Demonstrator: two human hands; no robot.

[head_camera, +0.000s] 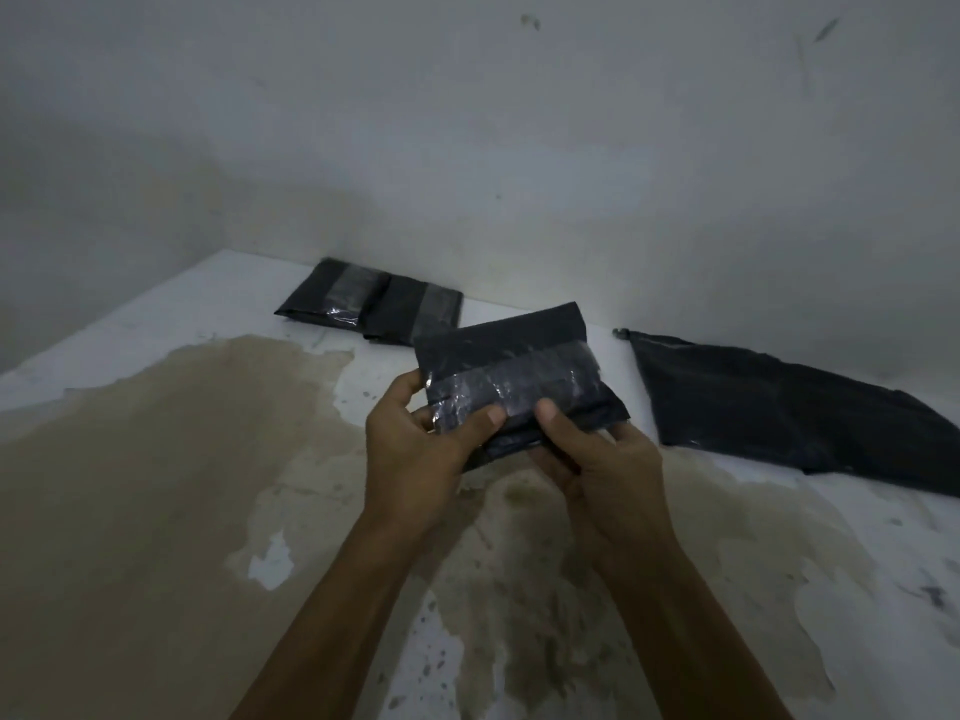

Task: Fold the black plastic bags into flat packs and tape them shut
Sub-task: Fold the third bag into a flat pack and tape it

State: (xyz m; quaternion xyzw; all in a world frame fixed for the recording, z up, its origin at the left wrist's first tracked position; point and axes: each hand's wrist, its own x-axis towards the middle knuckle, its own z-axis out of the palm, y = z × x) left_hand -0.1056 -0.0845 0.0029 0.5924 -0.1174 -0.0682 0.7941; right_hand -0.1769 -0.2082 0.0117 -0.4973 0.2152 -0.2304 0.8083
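Hands meet over the middle of the bench, both raised off its surface with forearms reaching in from the near edge. Our left hand (415,449) curls around the left end of the folded pack (514,376), thumb laid across its front along the lower edge of the tape strip (519,389), fingers wrapped behind. Our right hand (597,459) grips the pack's lower right part, thumb tip pressing on the tape just beside the left thumb, the other fingers bent underneath. We hold the pack tilted, its taped face turned toward us, its top edge leaning toward the wall (467,122). Clear tape runs across its width and glints in the dim light. Behind it, along the bench's far edge against the wall, two finished packs (371,306) lie flat, one overlapping the other, each with a band of tape. Toward the far right corner an unfolded black bag (779,407) lies spread out flat, well apart from the packs. Beneath our hands the bench (156,459) is white with broad brown stains.
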